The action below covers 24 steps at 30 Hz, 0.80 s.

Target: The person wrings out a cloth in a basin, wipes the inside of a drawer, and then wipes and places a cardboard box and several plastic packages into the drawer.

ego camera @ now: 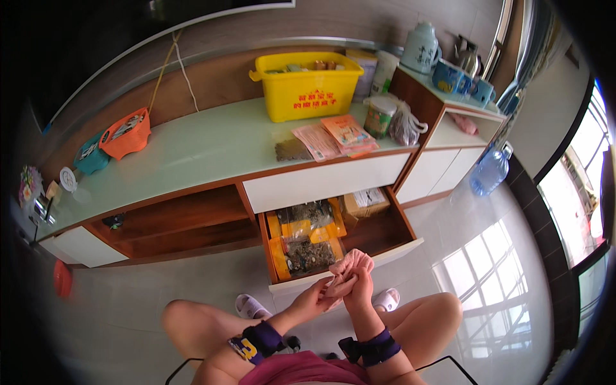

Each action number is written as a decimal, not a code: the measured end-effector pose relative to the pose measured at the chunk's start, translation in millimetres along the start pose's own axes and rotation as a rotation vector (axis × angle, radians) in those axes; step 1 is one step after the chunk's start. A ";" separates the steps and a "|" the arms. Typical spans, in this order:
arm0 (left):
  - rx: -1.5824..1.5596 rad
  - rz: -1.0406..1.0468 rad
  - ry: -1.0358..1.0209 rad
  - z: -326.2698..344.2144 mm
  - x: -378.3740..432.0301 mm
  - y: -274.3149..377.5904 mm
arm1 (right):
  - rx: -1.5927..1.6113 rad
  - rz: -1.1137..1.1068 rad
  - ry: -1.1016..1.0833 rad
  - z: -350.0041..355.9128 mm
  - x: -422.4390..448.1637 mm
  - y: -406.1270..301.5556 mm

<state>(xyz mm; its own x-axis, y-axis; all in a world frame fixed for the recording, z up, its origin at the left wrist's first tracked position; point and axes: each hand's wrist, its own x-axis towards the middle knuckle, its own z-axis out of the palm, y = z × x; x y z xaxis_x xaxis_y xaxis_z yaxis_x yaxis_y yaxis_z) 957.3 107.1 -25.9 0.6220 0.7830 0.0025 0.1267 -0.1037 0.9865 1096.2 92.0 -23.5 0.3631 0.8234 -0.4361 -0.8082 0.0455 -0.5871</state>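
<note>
A crumpled pink cloth [353, 263] is bunched between my two hands, just above the front edge of an open drawer [380, 236]. My left hand [310, 299] grips its lower left side, and my right hand [360, 288] clasps it from the right. In the drawer's left part lie several orange-edged clear packets [308, 255] of dark dried material. A brown cardboard box [365, 206] with a white label sits at the drawer's back right. The cloth and my fingers partly cover one another.
On the glass-topped cabinet [207, 139] stand a yellow plastic tub [310, 94], flat pink packets [317, 140], a lidded canister [380, 117] and an orange basket [126, 134]. A thermos jug [420, 48] is on the higher side cabinet. On the floor at right stands a large water bottle [491, 171].
</note>
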 end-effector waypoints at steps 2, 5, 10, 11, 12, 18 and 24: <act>0.029 0.121 0.086 -5.0 -5.2 -10.4 | 0.027 0.021 -0.102 8.2 -2.6 -1.1; 0.081 0.176 0.303 -19.6 -11.8 -12.7 | 0.040 -0.056 -0.237 29.3 -14.9 -6.2; -0.170 0.180 0.586 -42.1 -27.4 35.2 | -0.415 0.086 -0.299 27.9 -31.2 -11.9; -0.176 0.205 0.600 -46.1 -29.7 39.6 | -0.504 0.112 -0.301 28.9 -34.9 -11.3; -0.182 0.229 0.615 -50.9 -33.3 44.4 | -0.596 0.141 -0.307 30.7 -39.5 -10.0; -0.305 0.327 0.638 -54.6 -43.2 64.9 | -0.996 0.101 -0.420 23.3 -48.1 -9.2; -0.430 0.352 0.584 -35.5 -36.5 82.4 | -1.060 -0.156 -0.563 21.3 -59.8 -38.5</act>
<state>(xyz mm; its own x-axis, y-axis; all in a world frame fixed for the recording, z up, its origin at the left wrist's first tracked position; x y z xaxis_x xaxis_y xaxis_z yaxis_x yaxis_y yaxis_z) 917.5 91.8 61.1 0.0509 0.9549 0.2926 -0.3835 -0.2518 0.8885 1095.8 53.1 39.7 -0.0436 0.9932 -0.1080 0.1035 -0.1030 -0.9893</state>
